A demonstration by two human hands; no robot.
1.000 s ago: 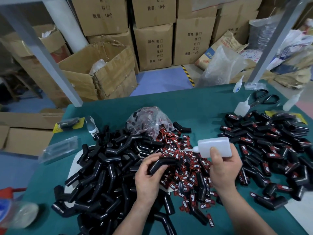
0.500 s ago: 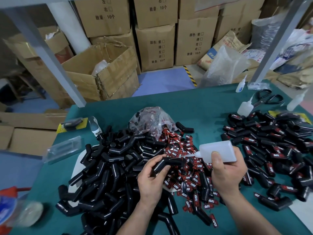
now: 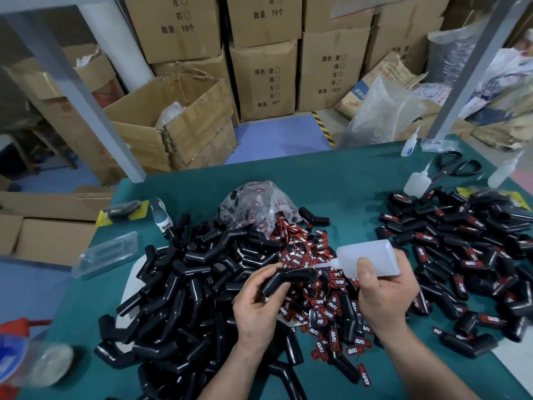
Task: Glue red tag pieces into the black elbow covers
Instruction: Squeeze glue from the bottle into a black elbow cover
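Left hand (image 3: 255,306) grips a black elbow cover (image 3: 285,279); right hand (image 3: 385,290) aims glue bottle (image 3: 367,261) at it

Worktop (image 3: 331,174), contents:
- Left: heap of elbow covers (image 3: 178,284).
- Centre: tag pieces (image 3: 311,249), with a bag (image 3: 256,203) just behind them.
- Right: heap of tagged covers (image 3: 461,249), with scissors (image 3: 458,166) behind it near the far edge.
- Above the tag pieces: left hand (image 3: 256,307) holds a single cover (image 3: 285,280). Right hand (image 3: 383,295) holds a bottle (image 3: 366,259), nozzle tip at that cover's right end.

Floor beyond: stacked cartons (image 3: 262,79).

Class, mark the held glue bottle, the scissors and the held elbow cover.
glue bottle (image 3: 369,252), head view, translucent body.
scissors (image 3: 459,165), head view, black handles.
elbow cover (image 3: 294,277), head view, its middle.
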